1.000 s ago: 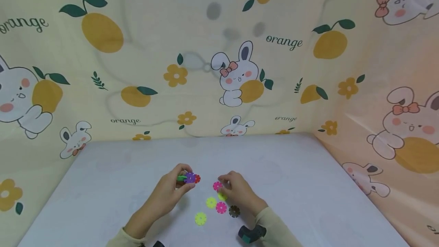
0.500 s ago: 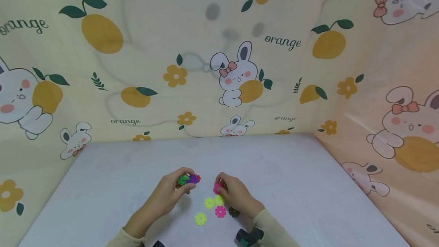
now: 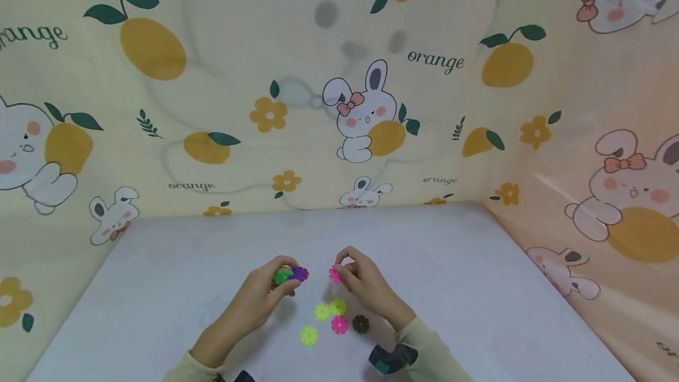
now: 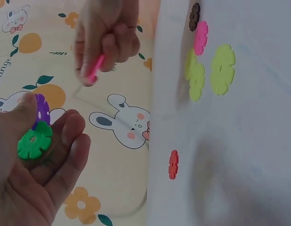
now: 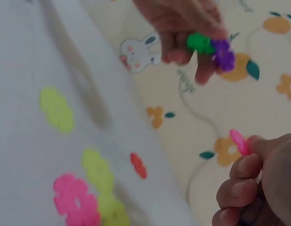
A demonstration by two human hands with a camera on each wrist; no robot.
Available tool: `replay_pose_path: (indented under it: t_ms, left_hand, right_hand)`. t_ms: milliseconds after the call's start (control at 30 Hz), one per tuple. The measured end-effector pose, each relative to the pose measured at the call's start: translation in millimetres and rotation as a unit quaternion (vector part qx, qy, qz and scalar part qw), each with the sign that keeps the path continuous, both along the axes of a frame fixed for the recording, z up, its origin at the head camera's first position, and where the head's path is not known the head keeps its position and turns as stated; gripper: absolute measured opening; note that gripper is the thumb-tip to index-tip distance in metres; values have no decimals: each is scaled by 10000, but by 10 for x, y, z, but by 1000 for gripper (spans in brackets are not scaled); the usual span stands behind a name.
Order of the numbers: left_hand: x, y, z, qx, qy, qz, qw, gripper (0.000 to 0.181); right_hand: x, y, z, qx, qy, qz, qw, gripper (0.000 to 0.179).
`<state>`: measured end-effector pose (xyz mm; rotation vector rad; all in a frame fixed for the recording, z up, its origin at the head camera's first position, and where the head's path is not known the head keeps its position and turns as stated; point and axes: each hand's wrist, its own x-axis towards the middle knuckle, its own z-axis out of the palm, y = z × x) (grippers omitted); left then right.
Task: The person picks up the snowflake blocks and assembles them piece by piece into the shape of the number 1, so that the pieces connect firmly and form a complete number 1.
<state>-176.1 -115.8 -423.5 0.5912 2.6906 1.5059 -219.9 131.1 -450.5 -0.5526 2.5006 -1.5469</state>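
Note:
My left hand (image 3: pixel 257 293) pinches a green notched flower disc (image 4: pixel 35 141) joined edge to edge with a purple one (image 4: pixel 42 112), held above the table. Facing it, my right hand (image 3: pixel 370 287) pinches a pink notched disc (image 5: pixel 238 141) between thumb and index finger, raised over the table and apart from the joined pair. In the left wrist view this pink disc (image 4: pixel 95 69) appears nearly edge-on. Part of the purple disc is covered by the left thumb. A red disc (image 4: pixel 173 165) lies on the table beyond the hands, mostly hidden behind the purple disc in the head view.
Below the hands, on the white table (image 3: pixel 451 276), lie several loose discs: yellow ones (image 3: pixel 309 336), a pink one (image 3: pixel 339 325) and a dark brown one (image 3: pixel 361 324). Two yellow discs overlap or touch. A printed rabbit-and-orange curtain (image 3: pixel 297 152) rises behind the table and at its sides.
My right hand has taken hold of the pink disc from the table and lifted it. In my left hand the green disc has turned to show its face.

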Motion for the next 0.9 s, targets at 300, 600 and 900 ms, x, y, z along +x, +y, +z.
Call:
replay_pose_path:
  t_ms: [300,600,900]
  left_hand:
    - [3,1,29,149,-185,4,9997,28]
    - [-2,-11,52,532,-375,-105,9978,32]
    - [-15,-4,37,561,-456,-66,9974,33]
  right_hand:
    - [105,-66,197,-561,-172,352,9977,22]
    - [226,-156,313,-306,277,631,9972,27]
    - [285,-199,315,62,805,458,9957,28]
